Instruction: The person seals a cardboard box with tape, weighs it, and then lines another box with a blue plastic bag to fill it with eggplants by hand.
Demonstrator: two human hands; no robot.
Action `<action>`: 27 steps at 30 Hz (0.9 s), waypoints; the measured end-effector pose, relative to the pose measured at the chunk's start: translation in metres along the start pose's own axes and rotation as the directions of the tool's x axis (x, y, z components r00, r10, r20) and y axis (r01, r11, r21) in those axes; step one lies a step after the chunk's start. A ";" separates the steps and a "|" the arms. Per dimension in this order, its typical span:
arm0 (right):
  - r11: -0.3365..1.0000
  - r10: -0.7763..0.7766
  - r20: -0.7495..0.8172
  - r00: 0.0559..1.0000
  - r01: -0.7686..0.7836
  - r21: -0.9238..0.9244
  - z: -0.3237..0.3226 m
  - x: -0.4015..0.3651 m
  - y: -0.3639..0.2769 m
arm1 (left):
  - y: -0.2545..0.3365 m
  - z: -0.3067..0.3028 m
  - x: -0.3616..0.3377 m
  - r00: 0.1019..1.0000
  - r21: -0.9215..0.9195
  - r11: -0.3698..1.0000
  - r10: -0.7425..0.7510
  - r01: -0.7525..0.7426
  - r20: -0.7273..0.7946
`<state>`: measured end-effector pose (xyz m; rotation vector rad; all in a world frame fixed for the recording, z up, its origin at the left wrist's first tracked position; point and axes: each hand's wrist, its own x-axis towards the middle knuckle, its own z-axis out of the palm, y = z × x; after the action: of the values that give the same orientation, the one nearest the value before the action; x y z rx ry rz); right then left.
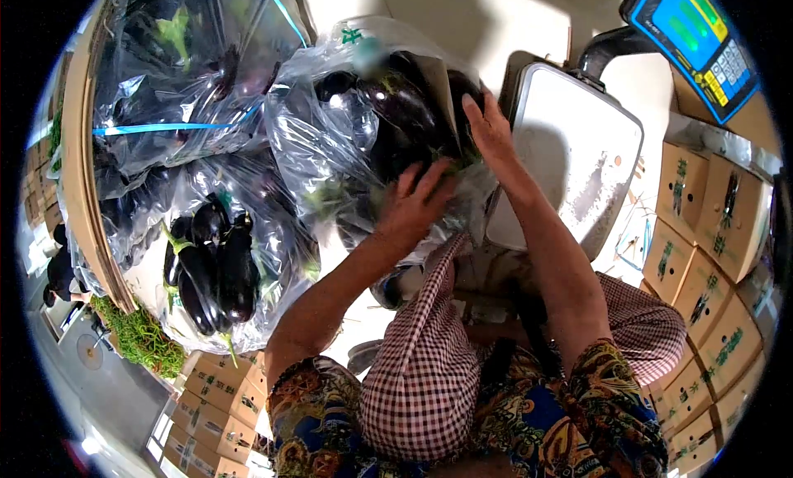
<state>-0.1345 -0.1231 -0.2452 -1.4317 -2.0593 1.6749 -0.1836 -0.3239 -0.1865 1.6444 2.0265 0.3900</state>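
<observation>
Dark purple eggplants (pixel 406 106) fill a clear plastic bag (pixel 301 139) in front of me. My left hand (pixel 413 201) lies over the near side of the bag's opening with its fingers spread, slightly blurred, over the eggplants. At the right side of the bag, my right hand (pixel 493 135) rests with its fingers stretched out against an eggplant (pixel 465 98). Neither hand is closed around anything. Part of the bag below my left hand is hidden by my forearm and knee.
A platform scale (pixel 570 160) with a blue display (pixel 694 40) stands to the right. Another open bag of eggplants (pixel 219 267) and a tied one (pixel 190 73) lie left. Cardboard boxes (pixel 702 230) are stacked right; green peppers (pixel 144 333) lie in a heap lower left.
</observation>
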 end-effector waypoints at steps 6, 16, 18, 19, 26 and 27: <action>0.915 0.195 0.124 0.973 -0.226 0.334 0.012 0.016 0.046 | 0.028 0.012 -0.024 0.961 0.065 0.986 0.165 -0.155 -0.220; 0.416 0.291 0.394 0.872 -0.486 0.769 0.015 -0.039 0.039 | 0.003 -0.011 -0.075 0.983 0.155 0.973 0.178 -0.169 -0.040; 0.320 0.420 0.359 0.833 -0.506 0.801 0.027 -0.068 0.044 | -0.001 -0.037 -0.097 0.992 0.131 0.984 0.118 -0.124 0.054; 0.266 0.485 0.353 0.800 -0.520 0.812 0.036 -0.080 0.052 | 0.002 -0.045 -0.107 0.990 0.168 0.976 0.136 -0.142 0.049; 0.104 0.438 0.586 0.681 -0.686 0.720 0.036 -0.089 0.085 | 0.048 -0.107 -0.108 0.992 0.088 0.995 0.024 -0.035 0.121; 0.027 0.405 0.599 0.690 -0.664 0.747 0.033 -0.100 0.066 | 0.047 -0.096 -0.115 0.982 0.110 0.993 0.016 -0.037 0.186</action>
<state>-0.0622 -0.2223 -0.2679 -1.5185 0.0448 2.6635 -0.1801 -0.4165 -0.0594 1.7083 1.9205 0.1278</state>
